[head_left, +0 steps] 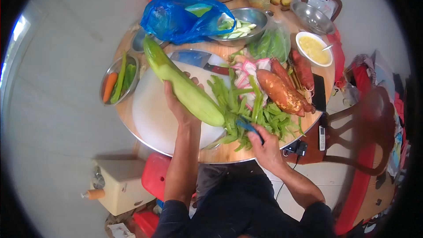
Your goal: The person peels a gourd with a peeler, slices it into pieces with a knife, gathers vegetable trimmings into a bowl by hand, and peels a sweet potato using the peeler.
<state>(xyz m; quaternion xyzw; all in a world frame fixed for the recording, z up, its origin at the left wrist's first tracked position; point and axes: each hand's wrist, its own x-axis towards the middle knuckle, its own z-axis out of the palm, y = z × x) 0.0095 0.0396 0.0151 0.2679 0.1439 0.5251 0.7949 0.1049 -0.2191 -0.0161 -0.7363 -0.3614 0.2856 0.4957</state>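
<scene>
A long, pale green cucumber-like gourd (189, 92) slants over the white cutting board (147, 105), most of its skin peeled off and its far end darker green. My left hand (179, 105) is wrapped round its middle from below. In my right hand (266, 147) is a blue-handled peeler (250, 127), just right of the gourd's near end; its blade is hard to make out. Green peel strips (231, 101) lie heaped beside the gourd. A cleaver (198, 59) with a dark red handle rests flat at the board's far side.
Reddish sweet potatoes (280, 87) and a pink-white cloth (246, 77) lie right of the peels. Behind the board are a blue plastic bag (176, 20) and a steel bowl (251, 16) of cut pieces. A bowl of yellow liquid (313, 49) stands right; a carrot bowl (120, 79) stands left.
</scene>
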